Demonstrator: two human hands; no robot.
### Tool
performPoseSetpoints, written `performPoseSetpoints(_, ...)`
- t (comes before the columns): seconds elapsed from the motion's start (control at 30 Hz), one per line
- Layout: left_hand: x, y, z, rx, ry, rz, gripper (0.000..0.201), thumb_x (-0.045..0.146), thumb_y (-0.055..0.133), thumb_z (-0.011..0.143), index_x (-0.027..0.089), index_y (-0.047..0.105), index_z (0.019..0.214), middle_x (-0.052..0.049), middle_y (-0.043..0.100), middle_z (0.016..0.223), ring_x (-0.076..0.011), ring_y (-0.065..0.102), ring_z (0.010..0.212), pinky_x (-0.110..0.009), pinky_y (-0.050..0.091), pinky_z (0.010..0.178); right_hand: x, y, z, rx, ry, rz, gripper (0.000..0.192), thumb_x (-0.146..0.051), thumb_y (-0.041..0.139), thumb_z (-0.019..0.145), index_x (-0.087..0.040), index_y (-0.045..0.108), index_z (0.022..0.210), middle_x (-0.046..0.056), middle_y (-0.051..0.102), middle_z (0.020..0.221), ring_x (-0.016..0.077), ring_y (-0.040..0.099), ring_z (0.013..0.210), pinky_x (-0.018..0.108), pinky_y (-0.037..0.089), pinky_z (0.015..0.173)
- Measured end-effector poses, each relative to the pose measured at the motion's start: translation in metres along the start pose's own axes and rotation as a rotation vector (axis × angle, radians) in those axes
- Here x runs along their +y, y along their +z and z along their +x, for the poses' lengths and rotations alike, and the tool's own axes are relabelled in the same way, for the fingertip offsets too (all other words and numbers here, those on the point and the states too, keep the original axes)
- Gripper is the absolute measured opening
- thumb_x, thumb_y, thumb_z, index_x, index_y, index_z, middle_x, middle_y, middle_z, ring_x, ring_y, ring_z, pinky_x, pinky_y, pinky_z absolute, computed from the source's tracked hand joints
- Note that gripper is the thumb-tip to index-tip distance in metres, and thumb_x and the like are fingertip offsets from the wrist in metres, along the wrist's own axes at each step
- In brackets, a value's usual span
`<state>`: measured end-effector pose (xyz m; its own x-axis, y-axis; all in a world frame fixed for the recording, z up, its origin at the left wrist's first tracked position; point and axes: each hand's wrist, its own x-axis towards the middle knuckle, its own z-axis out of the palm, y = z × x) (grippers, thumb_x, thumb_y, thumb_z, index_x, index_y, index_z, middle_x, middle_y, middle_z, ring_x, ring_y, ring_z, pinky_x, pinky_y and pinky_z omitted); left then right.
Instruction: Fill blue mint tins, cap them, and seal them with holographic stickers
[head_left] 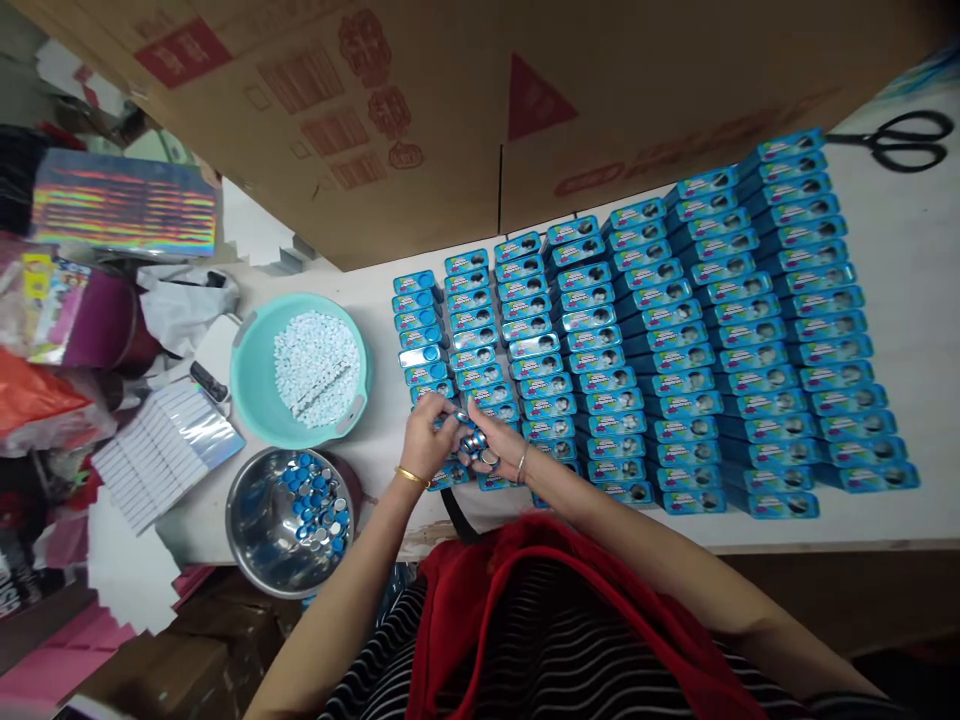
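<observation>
Our two forearms bent inward over the white table edge (862,520), our left hand (429,440) and right hand (501,447) closed together on small round silver-blue caps (474,441), above the near rows of blue rectangular tins (675,330).

A white table (885,300) carries everything. Rows of blue tins (675,340) cover it from beside the fingers (450,425) out to their right and beyond them. Left of the fingers sits a teal basin (255,370) of small white pieces, and nearer than that a steel bowl (255,520) with blue caps. Black scissors (900,140) lie far right of the fingers, well apart, by a cardboard box (450,120).
</observation>
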<state>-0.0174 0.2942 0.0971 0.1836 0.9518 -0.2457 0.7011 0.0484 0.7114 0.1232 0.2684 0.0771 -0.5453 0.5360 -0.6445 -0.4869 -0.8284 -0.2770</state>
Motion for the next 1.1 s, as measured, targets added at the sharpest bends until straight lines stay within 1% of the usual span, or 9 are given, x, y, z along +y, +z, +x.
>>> performPoseSetpoints(0.1,-0.006,-0.006,0.017,-0.035,-0.185,0.171,0.008,0.023,0.050,0.080,0.020,0.054,0.075,-0.002,0.059,0.071,-0.0166,0.057,0.072,-0.026,0.043,0.067,0.002,-0.002,0.000,0.006,0.018,0.018,0.055,-0.070,0.047,0.083,-0.016,0.057,0.087,0.001,0.063,0.061,0.0103,0.055,0.043,0.016,0.026,0.026)
performPoseSetpoints(0.23,-0.004,-0.015,0.054,-0.290,-0.401,0.567,0.010,0.025,0.052,0.078,0.020,0.061,0.074,-0.007,0.067,0.078,-0.0236,0.063,0.080,-0.030,0.042,0.066,-0.003,-0.011,-0.003,0.004,0.015,-0.020,0.052,-0.067,0.045,0.086,-0.016,0.057,0.090,0.002,0.064,0.063,0.0102,0.054,0.043,0.016,0.027,0.027)
performPoseSetpoints(0.33,0.002,-0.017,0.074,-0.413,-0.454,0.685,0.012,0.028,0.058,0.074,0.019,0.065,0.073,-0.011,0.069,0.085,-0.0266,0.065,0.083,-0.031,0.044,0.065,-0.007,-0.016,-0.005,0.012,0.008,-0.060,0.051,-0.065,0.046,0.086,-0.016,0.057,0.089,0.002,0.064,0.063,0.0104,0.054,0.042,0.016,0.028,0.027)
performPoseSetpoints(0.57,0.002,-0.016,0.084,-0.434,-0.418,0.719,0.024,0.042,0.059,0.078,0.020,0.067,0.075,-0.010,0.071,0.086,-0.0235,0.065,0.081,-0.029,0.045,0.066,-0.013,-0.017,-0.005,-0.003,0.006,-0.111,0.048,-0.063,0.050,0.085,-0.016,0.057,0.087,0.002,0.063,0.062,0.0099,0.052,0.041,0.016,0.027,0.026)
performPoseSetpoints(0.8,-0.012,-0.006,0.096,-0.493,-0.539,0.718,0.037,0.054,0.060,0.077,0.018,0.067,0.071,-0.012,0.069,0.075,-0.0268,0.066,0.085,-0.031,0.047,0.072,-0.013,-0.018,-0.001,-0.029,0.030,-0.140,0.048,-0.063,0.051,0.085,-0.016,0.058,0.087,0.002,0.063,0.062,0.0097,0.053,0.041,0.016,0.026,0.026)
performPoseSetpoints(0.93,-0.009,-0.006,0.099,-0.441,-0.583,0.731,0.033,0.049,0.069,0.072,0.017,0.068,0.079,-0.014,0.069,0.085,-0.0297,0.065,0.089,-0.033,0.047,0.075,-0.010,-0.017,0.000,-0.032,0.044,-0.155,0.048,-0.063,0.050,0.086,-0.015,0.058,0.085,0.002,0.063,0.062,0.0098,0.053,0.041,0.016,0.028,0.026)
performPoseSetpoints(1.0,-0.003,-0.009,0.090,-0.371,-0.542,0.717,0.031,0.046,0.070,0.072,0.016,0.067,0.079,-0.015,0.068,0.089,-0.0306,0.065,0.090,-0.034,0.047,0.075,-0.008,-0.016,-0.003,-0.032,0.081,-0.145,0.050,-0.064,0.049,0.086,-0.015,0.059,0.085,0.002,0.063,0.063,0.0100,0.054,0.041,0.016,0.027,0.025)
performPoseSetpoints(1.03,0.001,-0.010,0.081,-0.333,-0.482,0.675,0.029,0.045,0.068,0.075,0.016,0.067,0.079,-0.014,0.068,0.087,-0.0297,0.064,0.089,-0.034,0.047,0.075,-0.006,-0.016,-0.006,-0.037,0.100,-0.134,0.051,-0.065,0.048,0.086,-0.015,0.059,0.085,0.002,0.064,0.063,0.0101,0.054,0.042,0.016,0.027,0.025)
performPoseSetpoints(1.1,0.007,-0.010,0.054,-0.299,-0.282,0.467,0.023,0.040,0.063,0.079,0.017,0.066,0.083,-0.009,0.066,0.083,-0.0245,0.063,0.084,-0.032,0.047,0.074,-0.002,-0.017,-0.012,-0.059,0.121,-0.108,0.053,-0.067,0.046,0.085,-0.015,0.060,0.085,0.003,0.064,0.063,0.0103,0.054,0.042,0.016,0.027,0.026)
